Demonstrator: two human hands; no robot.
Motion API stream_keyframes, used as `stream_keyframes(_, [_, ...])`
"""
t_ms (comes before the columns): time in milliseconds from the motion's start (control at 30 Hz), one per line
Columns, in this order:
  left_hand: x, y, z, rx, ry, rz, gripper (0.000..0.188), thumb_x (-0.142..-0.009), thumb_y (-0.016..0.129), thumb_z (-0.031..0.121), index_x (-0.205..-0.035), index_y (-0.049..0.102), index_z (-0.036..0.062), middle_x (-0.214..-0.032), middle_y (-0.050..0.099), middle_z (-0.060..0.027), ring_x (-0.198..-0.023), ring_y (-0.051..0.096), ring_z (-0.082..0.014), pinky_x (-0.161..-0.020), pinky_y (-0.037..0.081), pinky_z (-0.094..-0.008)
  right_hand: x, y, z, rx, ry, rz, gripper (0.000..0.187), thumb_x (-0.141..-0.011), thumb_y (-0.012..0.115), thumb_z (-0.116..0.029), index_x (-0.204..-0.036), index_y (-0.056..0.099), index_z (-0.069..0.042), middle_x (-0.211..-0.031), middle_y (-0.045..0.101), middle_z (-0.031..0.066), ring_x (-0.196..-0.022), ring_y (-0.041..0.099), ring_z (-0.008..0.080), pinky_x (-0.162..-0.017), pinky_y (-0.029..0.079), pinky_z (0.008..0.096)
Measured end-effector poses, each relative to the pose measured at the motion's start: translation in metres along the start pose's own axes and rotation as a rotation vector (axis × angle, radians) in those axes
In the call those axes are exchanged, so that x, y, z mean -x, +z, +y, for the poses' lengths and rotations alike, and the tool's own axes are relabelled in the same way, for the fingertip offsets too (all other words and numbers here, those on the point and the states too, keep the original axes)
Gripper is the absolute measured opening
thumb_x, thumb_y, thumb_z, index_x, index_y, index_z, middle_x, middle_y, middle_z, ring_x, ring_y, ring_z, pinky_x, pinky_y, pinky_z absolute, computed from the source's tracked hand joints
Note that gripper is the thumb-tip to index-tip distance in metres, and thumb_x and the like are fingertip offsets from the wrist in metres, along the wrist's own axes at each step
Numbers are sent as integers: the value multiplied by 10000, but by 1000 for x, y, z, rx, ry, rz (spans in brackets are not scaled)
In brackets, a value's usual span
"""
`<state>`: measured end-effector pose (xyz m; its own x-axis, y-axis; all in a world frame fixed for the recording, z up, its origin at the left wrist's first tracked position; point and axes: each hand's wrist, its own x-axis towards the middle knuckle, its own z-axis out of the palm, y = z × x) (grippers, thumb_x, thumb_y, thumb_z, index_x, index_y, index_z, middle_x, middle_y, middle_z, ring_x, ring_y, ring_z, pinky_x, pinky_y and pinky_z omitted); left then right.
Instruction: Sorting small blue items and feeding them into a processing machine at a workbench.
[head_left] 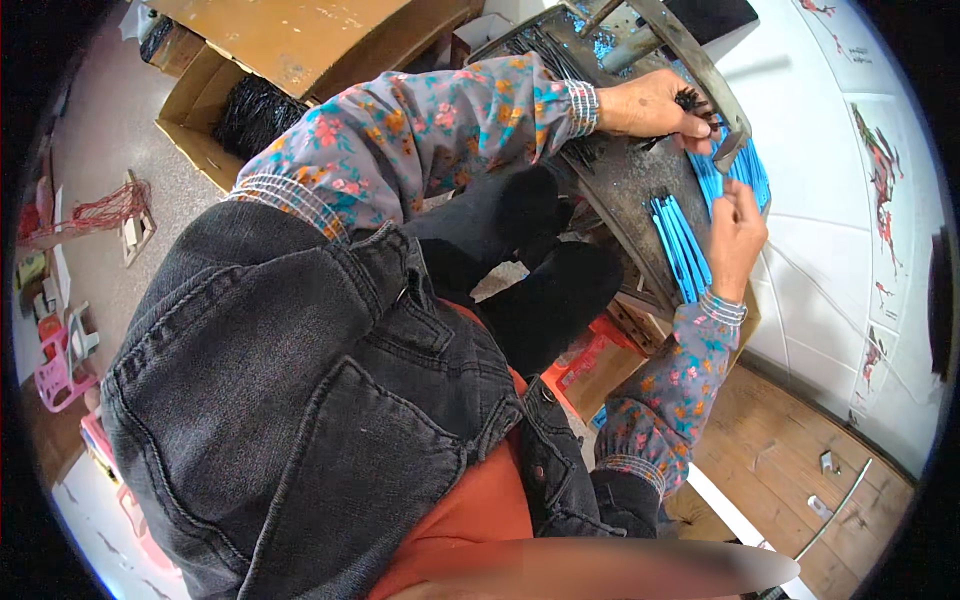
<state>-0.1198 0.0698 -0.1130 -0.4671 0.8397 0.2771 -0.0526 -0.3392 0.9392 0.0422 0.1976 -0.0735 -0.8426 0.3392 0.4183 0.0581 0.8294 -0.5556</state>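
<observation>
My left hand (655,105) reaches over the workbench (630,190), closed around a bundle of thin black strips (692,100) whose ends stick out past the fingers. My right hand (738,235) is closed just in front of it, gripping a small metal tool with a curved, spoon-like end (730,151). That end lies close to the left fingertips; whether it touches the strips I cannot tell. Under and beside both hands lies a pile of bright blue strips (752,180). A smaller group of blue strips (680,245) sits nearer me on the bench.
A metal frame (690,40) rises at the bench's far side, with blue scraps (603,45) by it. More dark strips (545,50) lie along the bench. At left stands a cardboard box (195,120) of black strips. A white wall (815,150) borders the right.
</observation>
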Motion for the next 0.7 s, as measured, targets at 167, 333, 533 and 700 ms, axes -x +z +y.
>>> stream_keyframes(167, [-1,1,0,33,52,40,164,-869,567,87,-970,595,-39,-862,662,-96,-791,638,-149,-761,522,-281,-6,7,-30,-404,355,-42,128,-868,559,-104,-881,596,17,-619,485,-23,-518,391,11,-444,291,179])
stream_keyframes(333, [-2,13,10,-6,29,4,150,-863,576,86,-920,593,-51,-844,659,-91,-762,647,-153,-720,531,-273,-18,-3,-12,-513,329,-50,100,-871,554,-82,-850,593,8,-631,468,-42,-503,363,5,-435,259,165])
stream_keyframes(533, [0,6,3,-266,187,93,220,-834,644,207,-839,634,-12,-780,657,-66,-664,613,-111,-641,502,-236,-19,-18,-7,-292,162,-131,106,-835,582,-68,-771,600,14,-659,495,-37,-568,418,38,-501,329,189])
stream_keyframes(700, [-1,7,6,-130,-37,5,206,-842,633,196,-890,646,-4,-789,660,-67,-710,614,-101,-632,506,-239,-3,-34,7,39,152,-366,156,-805,622,-101,-809,619,55,-712,566,52,-656,511,129,-611,410,261])
